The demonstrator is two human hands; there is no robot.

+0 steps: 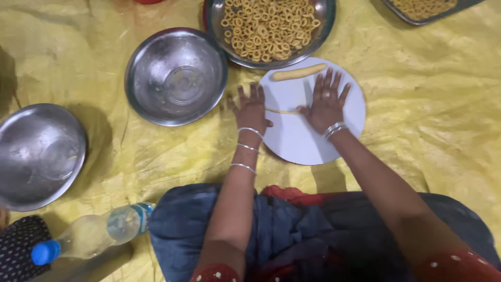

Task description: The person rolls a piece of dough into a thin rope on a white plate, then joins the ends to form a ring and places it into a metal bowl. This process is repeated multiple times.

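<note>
- The round board point(308, 141) lies on the floor sheet point(428, 104), just in front of the person's lap
- On the board, both hands press flat: the left hand point(251, 109) at its left edge, the right hand point(326, 104) near its middle
- A thin dough strand point(282, 110) lies on the board between the two hands
- A thick dough roll point(298, 72) lies at the far edge of the board
- Beyond the board stands a bowl point(319, 31) with dough rings point(269, 28) in it
- Left of the board sits an empty bowl point(176, 75); further left a second one point(39, 154)
- A bottle point(91, 235) lies well left of the board, nearer to the person

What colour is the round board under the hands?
White: the round board shows plainly in the head view, on a yellow sheet.
</note>
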